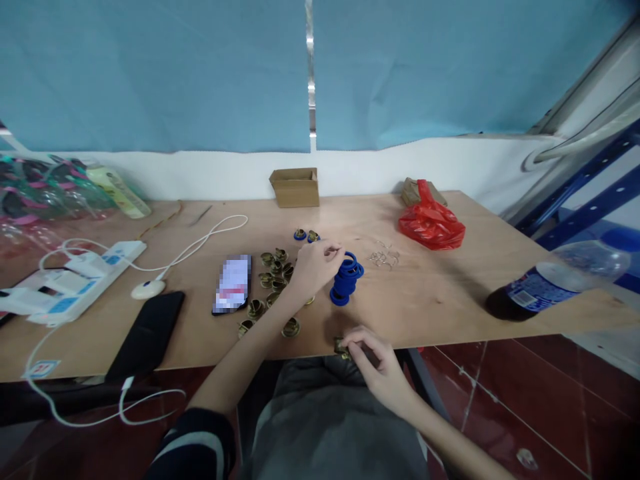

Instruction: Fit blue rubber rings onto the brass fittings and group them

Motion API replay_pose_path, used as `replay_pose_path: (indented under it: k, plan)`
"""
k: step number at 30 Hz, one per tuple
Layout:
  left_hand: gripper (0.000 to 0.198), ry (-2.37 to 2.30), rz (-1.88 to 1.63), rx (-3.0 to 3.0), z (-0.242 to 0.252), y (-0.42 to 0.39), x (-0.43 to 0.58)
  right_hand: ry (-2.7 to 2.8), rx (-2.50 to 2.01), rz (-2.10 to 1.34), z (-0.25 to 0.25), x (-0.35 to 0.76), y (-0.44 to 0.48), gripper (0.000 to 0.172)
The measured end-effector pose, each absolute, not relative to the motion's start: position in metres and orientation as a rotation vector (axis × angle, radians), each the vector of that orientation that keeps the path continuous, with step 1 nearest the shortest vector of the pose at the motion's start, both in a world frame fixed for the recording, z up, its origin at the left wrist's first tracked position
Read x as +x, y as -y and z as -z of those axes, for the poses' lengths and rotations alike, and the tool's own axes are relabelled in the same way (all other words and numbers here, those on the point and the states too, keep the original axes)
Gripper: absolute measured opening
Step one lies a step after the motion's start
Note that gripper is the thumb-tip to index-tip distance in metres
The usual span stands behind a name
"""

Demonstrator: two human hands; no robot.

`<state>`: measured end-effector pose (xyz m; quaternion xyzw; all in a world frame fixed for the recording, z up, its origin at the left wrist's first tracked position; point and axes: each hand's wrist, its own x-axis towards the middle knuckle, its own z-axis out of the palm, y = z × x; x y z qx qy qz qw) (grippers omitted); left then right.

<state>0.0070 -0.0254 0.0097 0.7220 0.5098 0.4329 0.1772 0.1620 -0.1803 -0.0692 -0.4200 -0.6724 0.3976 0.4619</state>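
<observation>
My right hand (376, 367) pinches a small brass-coloured metal fitting (341, 347) between thumb and fingers at the table's front edge. My left hand (317, 267) is above the table with its fingertips closed together, right beside a loose pile of blue rings (345, 281). Whatever those fingertips may hold is hidden or too small to make out. Under and left of my left forearm lie several more brass fittings (256, 308), partly covered by the arm. Behind my left hand, two fittings with blue rings around them (300, 234) stand on the wood.
Thin metal clips or rings (384, 256) lie right of the blue pile. A red plastic bag (432, 225), a cardboard box (296, 188) and a tilted cola bottle (545, 283) stand farther out. Leftward are a lit phone (233, 285), a black phone (147, 333) and a power strip (93, 283).
</observation>
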Motion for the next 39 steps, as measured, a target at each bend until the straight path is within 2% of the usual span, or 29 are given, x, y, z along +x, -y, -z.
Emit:
replay_pose_path:
  k: [39]
  plan:
    - [0.010, -1.485, -1.124, 2.156, -0.0114, 0.0332, 0.0046, 1.660, -1.044, -0.980, 0.0704, 0.1634, 0.1794, 0.023]
